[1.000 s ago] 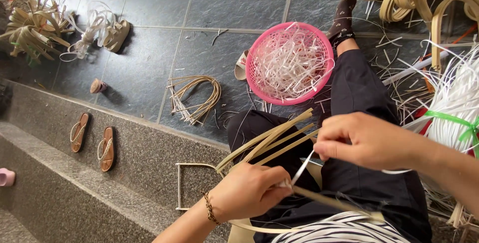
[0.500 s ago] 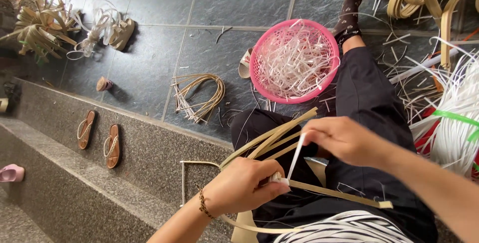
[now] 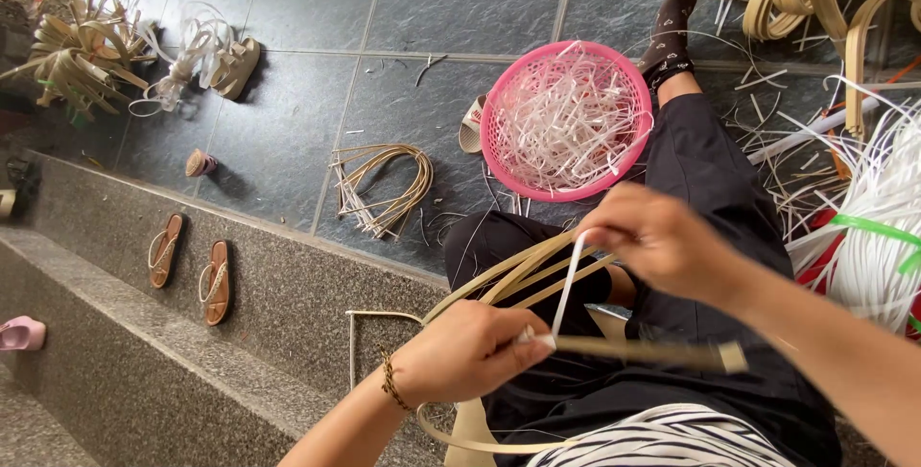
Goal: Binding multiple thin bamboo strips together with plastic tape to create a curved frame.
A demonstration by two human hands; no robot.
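Left hand [image 3: 470, 352] pinches the springy tan cane strips [image 3: 518, 280] where they cross; right hand [image 3: 662, 242] grips a thin, limp white binding strip [image 3: 568, 280], best held near its end.

Pink basket [image 3: 499, 155] w/ white strips [image 3: 566, 122], tan cane strips [image 3: 518, 280], white strip [image 3: 568, 280], black trousers [image 3: 710, 198], striped blk-white top [image 3: 672, 438], grey floor [image 3: 288, 131].

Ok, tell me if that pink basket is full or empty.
Nearly full: the pink basket sits upright on the floor, heaped with white strips.
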